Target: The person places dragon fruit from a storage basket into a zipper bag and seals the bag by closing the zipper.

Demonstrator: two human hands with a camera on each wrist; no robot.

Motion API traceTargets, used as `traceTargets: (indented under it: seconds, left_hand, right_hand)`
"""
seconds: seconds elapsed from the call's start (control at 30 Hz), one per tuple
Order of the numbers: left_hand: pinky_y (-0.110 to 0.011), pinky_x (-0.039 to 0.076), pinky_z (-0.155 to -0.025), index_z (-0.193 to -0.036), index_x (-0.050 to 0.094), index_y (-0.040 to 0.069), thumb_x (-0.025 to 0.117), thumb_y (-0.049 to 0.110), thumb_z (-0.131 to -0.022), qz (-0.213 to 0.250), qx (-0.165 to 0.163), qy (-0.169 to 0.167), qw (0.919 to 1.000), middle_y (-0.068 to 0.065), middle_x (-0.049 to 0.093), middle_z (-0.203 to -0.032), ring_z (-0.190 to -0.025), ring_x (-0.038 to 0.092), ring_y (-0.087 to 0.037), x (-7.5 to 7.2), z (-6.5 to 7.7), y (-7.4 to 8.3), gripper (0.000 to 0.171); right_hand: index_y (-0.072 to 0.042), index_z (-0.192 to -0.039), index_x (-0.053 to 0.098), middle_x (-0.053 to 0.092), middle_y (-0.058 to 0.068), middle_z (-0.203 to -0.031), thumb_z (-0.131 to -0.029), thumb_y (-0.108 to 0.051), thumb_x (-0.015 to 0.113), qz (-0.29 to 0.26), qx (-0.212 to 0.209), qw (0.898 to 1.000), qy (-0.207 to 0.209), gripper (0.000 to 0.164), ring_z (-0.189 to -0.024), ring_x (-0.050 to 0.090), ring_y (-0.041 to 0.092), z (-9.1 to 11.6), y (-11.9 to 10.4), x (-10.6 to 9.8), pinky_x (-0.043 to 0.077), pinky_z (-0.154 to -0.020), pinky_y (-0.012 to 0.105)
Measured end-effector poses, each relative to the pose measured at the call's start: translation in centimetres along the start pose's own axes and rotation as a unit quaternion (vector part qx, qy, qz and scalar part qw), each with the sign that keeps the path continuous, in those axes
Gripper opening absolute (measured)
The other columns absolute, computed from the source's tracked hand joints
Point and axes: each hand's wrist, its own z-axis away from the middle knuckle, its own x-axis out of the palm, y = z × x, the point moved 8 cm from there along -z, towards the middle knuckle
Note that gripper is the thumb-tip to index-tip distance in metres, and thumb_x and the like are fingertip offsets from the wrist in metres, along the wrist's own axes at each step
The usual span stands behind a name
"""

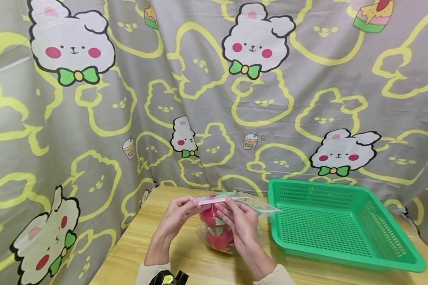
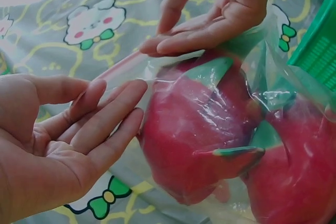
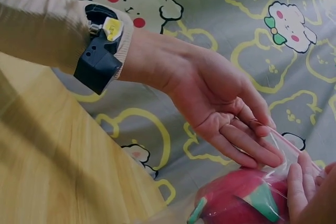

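Note:
A clear zip bag point(image 1: 260, 204) with a pinkish seal strip stands on the table, holding red dragon fruits point(image 1: 219, 238) with green scales. My left hand point(image 1: 174, 217) pinches the left end of the strip between thumb and forefinger; its other fingers point(image 2: 113, 121) stretch out beside the bag. Farther along the same strip, my right hand point(image 1: 243, 223) pinches the edge, thumb on the near side. Two dragon fruits point(image 2: 202, 129) show through the plastic in the left wrist view. To the right, the bag's mouth spreads into a loose point. Part of the fruit is hidden behind my right hand.
A green perforated basket point(image 1: 342, 257) sits on the table right of the bag, close to its loose corner. The wooden table point(image 1: 128, 255) meets a grey curtain point(image 1: 207, 111) with rabbit prints at the back and left. A black wrist camera point(image 3: 100, 59) is strapped to my left wrist.

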Motion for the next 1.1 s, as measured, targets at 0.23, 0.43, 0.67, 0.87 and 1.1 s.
traceTargets:
  seconds: [0.23,0.43,0.67,0.87,1.1]
  left_hand:
    - [-0.034,0.05,-0.102,-0.107,0.069,-0.006,0.056,0.01,-0.105,0.013,0.01,-0.018,0.9997,-0.028,0.068,-0.118,-0.109,0.071,-0.026,0.1,0.0,0.1,0.021]
    - [-0.034,0.051,-0.101,-0.098,0.068,-0.002,0.053,0.009,-0.106,0.014,0.01,-0.016,0.9997,-0.025,0.071,-0.114,-0.107,0.072,-0.024,-0.2,0.0,0.2,0.02]
    - [-0.032,0.051,-0.099,-0.091,0.07,0.003,0.051,0.007,-0.107,0.029,0.02,-0.016,0.9993,-0.017,0.074,-0.109,-0.104,0.073,-0.024,-0.6,0.1,0.4,0.025]
    - [-0.032,0.051,-0.101,-0.09,0.072,0.006,0.049,0.005,-0.106,0.047,0.022,-0.017,0.9985,-0.017,0.073,-0.112,-0.106,0.073,-0.025,-0.9,0.1,0.4,0.028]
    - [-0.032,0.049,-0.103,-0.091,0.072,0.007,0.048,0.005,-0.107,0.063,0.018,-0.021,0.9977,-0.017,0.073,-0.109,-0.108,0.072,-0.025,-1.0,0.1,0.4,0.029]
  right_hand:
    - [0.012,-0.117,0.062,0.076,0.018,-0.094,-0.096,-0.011,0.072,-0.014,0.013,1.0,0.0,0.033,-0.089,0.077,0.027,-0.2,-0.1,-0.7,0.059,-0.081,0.038]
    - [0.013,-0.119,0.06,0.076,0.019,-0.094,-0.096,-0.012,0.072,-0.023,0.012,1.0,0.0,0.036,-0.09,0.077,0.028,-0.2,-0.2,-1.0,0.059,-0.082,0.038]
    - [0.014,-0.122,0.059,0.076,0.019,-0.094,-0.096,-0.011,0.072,-0.026,0.006,1.0,0.01,0.038,-0.088,0.077,0.027,-0.1,-0.6,-1.6,0.059,-0.08,0.038]
    - [0.015,-0.124,0.059,0.076,0.018,-0.094,-0.097,-0.01,0.072,-0.029,0.006,0.999,0.014,0.039,-0.089,0.077,0.027,-0.1,-1.0,-2.3,0.059,-0.083,0.038]
    - [0.015,-0.125,0.058,0.076,0.017,-0.093,-0.098,-0.007,0.068,-0.025,0.001,1.0,0.018,0.036,-0.089,0.077,0.025,-0.3,-1.6,-3.7,0.058,-0.084,0.037]
